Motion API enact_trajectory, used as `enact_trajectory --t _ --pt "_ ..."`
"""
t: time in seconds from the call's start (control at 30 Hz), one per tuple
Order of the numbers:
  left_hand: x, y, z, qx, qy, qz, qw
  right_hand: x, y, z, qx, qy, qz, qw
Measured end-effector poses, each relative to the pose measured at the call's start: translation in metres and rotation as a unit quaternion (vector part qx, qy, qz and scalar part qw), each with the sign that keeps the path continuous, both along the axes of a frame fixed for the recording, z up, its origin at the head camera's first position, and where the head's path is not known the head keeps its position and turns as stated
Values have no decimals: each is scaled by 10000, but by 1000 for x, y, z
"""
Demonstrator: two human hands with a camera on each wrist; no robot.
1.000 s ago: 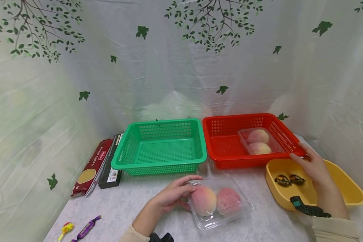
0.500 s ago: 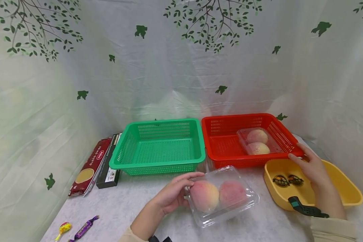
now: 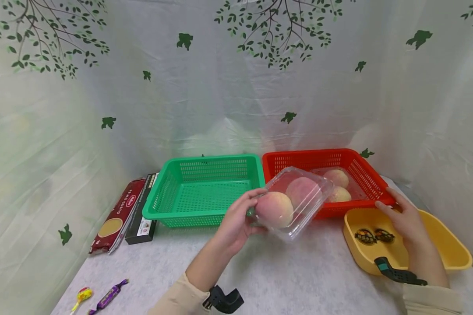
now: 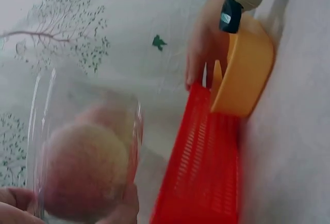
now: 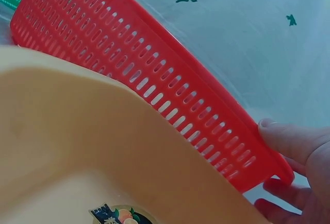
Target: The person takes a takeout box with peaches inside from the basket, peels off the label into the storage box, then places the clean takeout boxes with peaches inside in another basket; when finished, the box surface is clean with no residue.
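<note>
My left hand (image 3: 236, 223) grips one end of a clear plastic box (image 3: 309, 212) holding two pink-yellow peaches (image 3: 276, 210). Tilted in the air, the box overlaps the front left part of the red basket (image 3: 285, 156). In the left wrist view, thumb and fingers hold the clear box (image 4: 98, 92) from both sides. My right hand (image 3: 407, 218) grips the red basket's near right corner. The right wrist view shows that hand (image 5: 301, 167) with its thumb on the rim and fingers beneath. Inside the basket lies another clear pack with two paler peaches (image 3: 337, 178), partly hidden.
A green basket (image 3: 205, 216) stands left of the red one. Under my right forearm is a yellow tub (image 3: 358, 249). A maroon packet (image 3: 116, 218) and a black box (image 3: 139, 232) lie at left; a lollipop (image 3: 84, 294) and a purple-wrapped candy (image 3: 109, 297) lie nearer.
My left hand has lifted the peach box off the table and moved it forward to the red basket's front edge, tilting it. My right hand stays at the basket's corner.
</note>
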State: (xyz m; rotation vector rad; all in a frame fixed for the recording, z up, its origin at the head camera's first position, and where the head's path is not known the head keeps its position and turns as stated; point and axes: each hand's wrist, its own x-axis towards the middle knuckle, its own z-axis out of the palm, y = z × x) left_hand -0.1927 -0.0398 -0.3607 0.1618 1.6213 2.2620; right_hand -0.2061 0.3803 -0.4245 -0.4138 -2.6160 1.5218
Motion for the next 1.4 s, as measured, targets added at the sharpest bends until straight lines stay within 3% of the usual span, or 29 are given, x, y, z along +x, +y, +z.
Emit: enact_trajectory --t 0.17,0.33,0.67,0.9,1.07,1.23,1.4 --pt "-12 27 17 93 -166 632 9978 0 -1 -1 -90 -36 -9 10000" --pt "-28 51 26 102 -194 1056 9942 0 0 -1 -120 -23 -1 9999" --pt "-60 90 19 -506 85 1666 9847 -1 3 -3 -225 43 -26 9997" --pt "-70 115 11 -1517 407 1820 9707 -2 3 -4 -298 104 -10 9995" --pt "-77 126 5 -1990 473 1918 9599 -1 2 -3 -282 79 -59 9996" --pt "-80 131 -3 -2355 297 1751 9555 -1 1 -3 -215 71 -130 9997" --pt "-83 130 -6 -2672 483 1367 9527 -2 1 -4 -244 74 -158 9996"
